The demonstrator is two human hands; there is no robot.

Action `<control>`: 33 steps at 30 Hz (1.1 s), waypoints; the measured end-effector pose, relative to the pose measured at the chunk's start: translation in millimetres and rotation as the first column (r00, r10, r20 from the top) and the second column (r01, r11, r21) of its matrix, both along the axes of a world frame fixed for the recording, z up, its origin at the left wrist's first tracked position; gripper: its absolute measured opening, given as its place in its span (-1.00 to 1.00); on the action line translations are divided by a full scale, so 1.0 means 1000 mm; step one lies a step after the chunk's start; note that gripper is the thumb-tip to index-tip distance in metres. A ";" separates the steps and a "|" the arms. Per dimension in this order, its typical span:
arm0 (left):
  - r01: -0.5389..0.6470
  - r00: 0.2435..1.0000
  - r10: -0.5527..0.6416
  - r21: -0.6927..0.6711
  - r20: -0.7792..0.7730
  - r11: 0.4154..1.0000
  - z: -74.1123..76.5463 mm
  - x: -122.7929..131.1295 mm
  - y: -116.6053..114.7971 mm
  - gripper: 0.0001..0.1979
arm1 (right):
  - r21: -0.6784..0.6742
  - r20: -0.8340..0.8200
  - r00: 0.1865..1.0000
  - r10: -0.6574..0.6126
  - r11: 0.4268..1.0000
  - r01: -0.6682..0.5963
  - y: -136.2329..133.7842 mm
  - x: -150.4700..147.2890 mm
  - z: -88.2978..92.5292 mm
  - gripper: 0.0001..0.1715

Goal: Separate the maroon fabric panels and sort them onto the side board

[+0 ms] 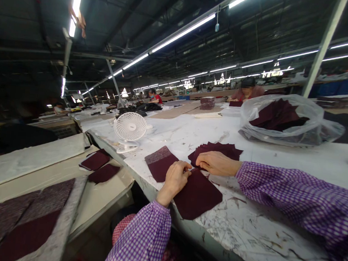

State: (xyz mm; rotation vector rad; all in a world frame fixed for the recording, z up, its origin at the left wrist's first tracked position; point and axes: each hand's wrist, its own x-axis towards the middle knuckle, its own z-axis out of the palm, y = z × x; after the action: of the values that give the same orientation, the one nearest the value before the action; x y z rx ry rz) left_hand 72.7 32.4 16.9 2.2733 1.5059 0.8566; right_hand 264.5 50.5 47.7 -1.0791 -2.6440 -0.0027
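My left hand [175, 180] is closed, its thumb and fingertips pinched at the upper corner of a dark maroon fabric piece [199, 196] that lies over the table's near edge. Under and left of that hand is another piece [161, 164], plain maroon with a speckled band. My right hand [218, 162], fingers closed, touches the near left side of a fanned pile of maroon fabric pieces [221, 149]. Its fingertips press at the pile's edge, and how many layers they grip is hidden.
A white fan [130, 127] stands on the white table [256, 204] at left. A clear plastic bag [316, 119] of maroon pieces sits at back right. More pieces [96, 159] lie on a lower surface at left. A person in red [247, 92] works across the table.
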 end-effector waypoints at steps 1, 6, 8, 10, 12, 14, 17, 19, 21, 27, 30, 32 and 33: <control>0.001 1.000 -0.001 0.002 -0.004 1.000 0.000 0.000 0.000 -0.84 | -0.006 -0.002 1.000 0.008 1.000 -0.008 0.000 0.000 0.000 -0.74; 0.006 0.999 -0.005 0.023 -0.033 1.000 0.002 0.001 -0.003 -0.84 | -0.002 0.029 0.999 0.021 1.000 -0.021 0.000 -0.002 -0.001 -0.82; 0.008 0.999 -0.007 0.024 -0.039 1.000 0.003 0.001 -0.003 -0.83 | -0.006 0.031 0.999 0.013 1.000 -0.013 0.001 -0.003 -0.003 -0.84; 0.010 0.999 -0.009 0.023 -0.038 1.000 0.002 0.001 -0.003 -0.83 | -0.008 0.026 1.000 0.011 1.000 -0.011 0.002 -0.003 -0.006 -0.86; 0.013 1.000 -0.012 0.026 -0.026 1.000 0.002 0.000 -0.003 -0.82 | 0.000 0.021 1.000 0.016 1.000 -0.016 0.002 -0.004 -0.007 -0.87; 0.014 1.000 -0.014 0.026 -0.011 1.000 0.002 -0.001 -0.003 -0.81 | 0.014 0.027 0.999 0.024 1.000 -0.024 0.002 -0.003 -0.008 -0.88; 0.025 1.000 -0.025 0.018 -0.007 1.000 0.002 -0.002 -0.003 -0.81 | 0.050 0.050 0.997 0.051 0.997 -0.053 -0.001 -0.002 -0.007 -0.87; 0.031 0.999 -0.031 0.016 -0.010 0.999 0.002 -0.003 -0.003 -0.80 | 0.090 0.077 0.994 0.079 0.992 -0.086 -0.002 -0.001 -0.008 -0.84; 0.036 0.999 -0.035 0.021 -0.012 0.999 0.001 -0.003 -0.002 -0.79 | 0.150 0.120 0.987 0.107 0.981 -0.124 -0.002 -0.001 -0.009 -0.81; 0.057 0.990 -0.045 0.089 -0.130 0.994 0.000 -0.003 -0.006 -0.76 | 0.330 0.318 0.939 0.132 0.913 -0.241 0.000 -0.002 -0.014 -0.71; 0.079 0.969 -0.045 0.132 -0.243 0.988 0.002 -0.001 -0.012 -0.72 | 0.333 0.384 0.910 0.154 0.896 -0.293 0.000 -0.002 -0.015 -0.72; 0.099 0.951 -0.049 0.150 -0.304 0.984 0.003 -0.001 -0.015 -0.69 | 0.337 0.405 0.896 0.182 0.881 -0.331 0.000 0.000 -0.015 -0.73; 0.106 0.945 -0.050 0.156 -0.325 0.982 0.004 0.000 -0.016 -0.68 | 0.342 0.412 0.891 0.192 0.873 -0.347 0.000 0.002 -0.015 -0.73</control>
State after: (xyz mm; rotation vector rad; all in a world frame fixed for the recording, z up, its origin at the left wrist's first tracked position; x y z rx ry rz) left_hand 72.3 16.6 20.7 2.6864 1.5045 0.6393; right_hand 266.2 50.1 32.2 -0.5981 -2.9047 -0.7355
